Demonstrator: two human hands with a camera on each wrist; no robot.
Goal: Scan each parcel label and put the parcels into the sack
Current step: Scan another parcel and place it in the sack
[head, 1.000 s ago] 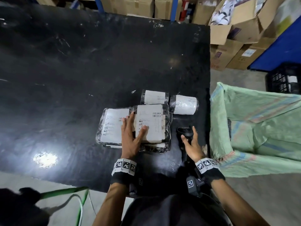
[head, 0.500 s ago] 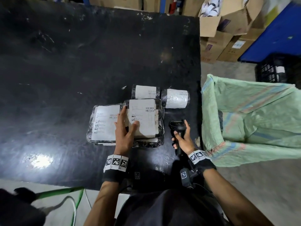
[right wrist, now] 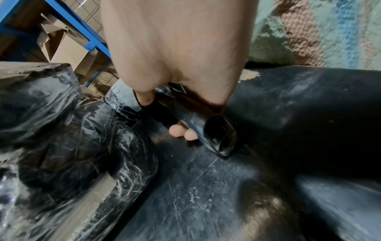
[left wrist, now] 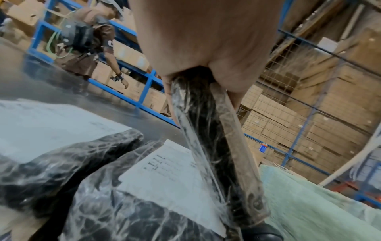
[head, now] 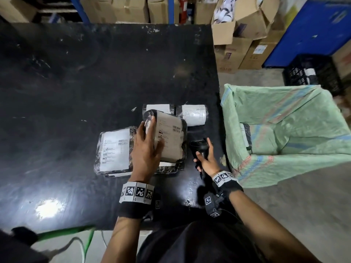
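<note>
My left hand (head: 147, 144) grips a flat black-wrapped parcel (head: 169, 137) by its left edge and holds it tilted above the table; its white label faces up. The left wrist view has this parcel (left wrist: 214, 146) edge-on between thumb and fingers. Under it lies another wrapped parcel (head: 171, 167). A third labelled parcel (head: 114, 150) lies flat to the left. Two small rolled parcels (head: 193, 114) sit behind. My right hand (head: 206, 158) grips a black barcode scanner (head: 200, 149) beside the held parcel; in the right wrist view the scanner (right wrist: 198, 127) points down at the table.
A green woven sack (head: 284, 133) stands open past the right edge of the black table (head: 76, 82), with a parcel (head: 246, 137) inside against its left wall. Cardboard boxes (head: 237, 35) and a black crate (head: 311, 73) lie beyond. Another person (left wrist: 86, 48) works at blue shelving.
My left hand has lifted the top parcel off the stack and tilted it up. The right hand has closed round the scanner and raised it slightly.
</note>
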